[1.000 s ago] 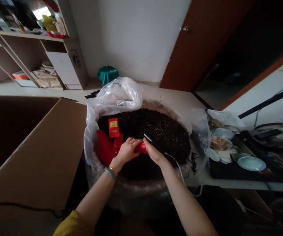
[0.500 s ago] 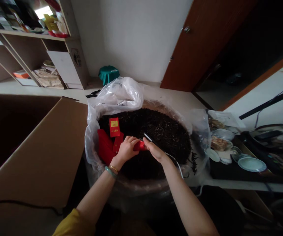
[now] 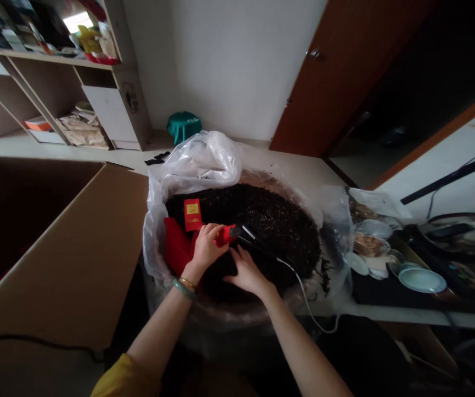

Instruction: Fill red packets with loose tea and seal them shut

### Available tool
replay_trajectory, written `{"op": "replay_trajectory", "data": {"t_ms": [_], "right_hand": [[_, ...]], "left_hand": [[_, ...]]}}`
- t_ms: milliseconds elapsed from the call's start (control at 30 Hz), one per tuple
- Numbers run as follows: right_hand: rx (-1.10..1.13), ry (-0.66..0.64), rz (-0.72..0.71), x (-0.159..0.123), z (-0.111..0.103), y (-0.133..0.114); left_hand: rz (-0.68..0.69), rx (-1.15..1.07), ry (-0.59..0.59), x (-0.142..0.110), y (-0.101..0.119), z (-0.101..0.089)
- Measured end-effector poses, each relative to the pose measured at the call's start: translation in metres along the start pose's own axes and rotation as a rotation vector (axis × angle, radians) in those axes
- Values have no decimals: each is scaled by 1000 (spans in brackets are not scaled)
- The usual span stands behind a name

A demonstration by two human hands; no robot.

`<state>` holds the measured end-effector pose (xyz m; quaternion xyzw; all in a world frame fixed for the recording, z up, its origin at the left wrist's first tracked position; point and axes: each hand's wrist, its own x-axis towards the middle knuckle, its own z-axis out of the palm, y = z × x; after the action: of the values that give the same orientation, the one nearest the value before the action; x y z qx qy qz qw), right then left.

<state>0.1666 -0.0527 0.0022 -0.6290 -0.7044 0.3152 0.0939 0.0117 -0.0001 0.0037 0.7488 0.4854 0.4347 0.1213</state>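
My left hand (image 3: 208,247) is closed around a small red packet (image 3: 223,236), tilted so that its dark end points right. What is inside that end I cannot make out. My right hand (image 3: 246,271) is low over dark dried leaves (image 3: 279,220) that look like loose tea, with thumb and fingers apart. It appears to hold nothing, though its fingertips are partly lost against the dark leaves. Another red packet with a yellow label (image 3: 193,214) lies on the leaves beyond my left hand. More red packets (image 3: 176,242) are heaped left of it, partly hidden by that hand.
A clear plastic liner (image 3: 155,231) edges the round tub. A dark device with a pale edge (image 3: 249,232) and a white cable (image 3: 303,292) lies among the leaves. The cardboard box (image 3: 92,242) stands left; bowls and lids (image 3: 421,277) sit right.
My right hand has let go of the red packet and moved down toward the leaves, its fingers spreading. My left hand keeps the packet and has tilted it, exposing its dark end.
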Motion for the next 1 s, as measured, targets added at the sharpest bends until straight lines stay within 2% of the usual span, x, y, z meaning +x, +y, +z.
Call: {"op": "replay_trajectory", "data": {"t_ms": [67,133,300,467,567,667,833,900,1000], "right_hand": [[-183,-137,38,2,5,-18],[-302,-188,40,5,5,-34],[-431,-114,-66,6,3,-45],[-496,-87,-82,2,11,-45],[-482,-25,-93,0,12,-44],[-468,14,-46,-2,7,-38],[-459,3,-57,-1,2,-22],[-400,11,-63,0,-3,-17],[-169,98,-77,1,-19,-11]], "left_hand": [[-8,-17,15,0,0,-1],[-22,-26,25,0,-1,-2],[-38,-35,49,1,-2,-1],[-49,-40,40,1,-3,0],[-60,-42,38,1,-3,0],[-56,-42,33,1,-5,0],[-42,-29,38,0,-6,1],[-45,-27,40,0,-5,1],[-42,-35,39,0,-5,0]]}}
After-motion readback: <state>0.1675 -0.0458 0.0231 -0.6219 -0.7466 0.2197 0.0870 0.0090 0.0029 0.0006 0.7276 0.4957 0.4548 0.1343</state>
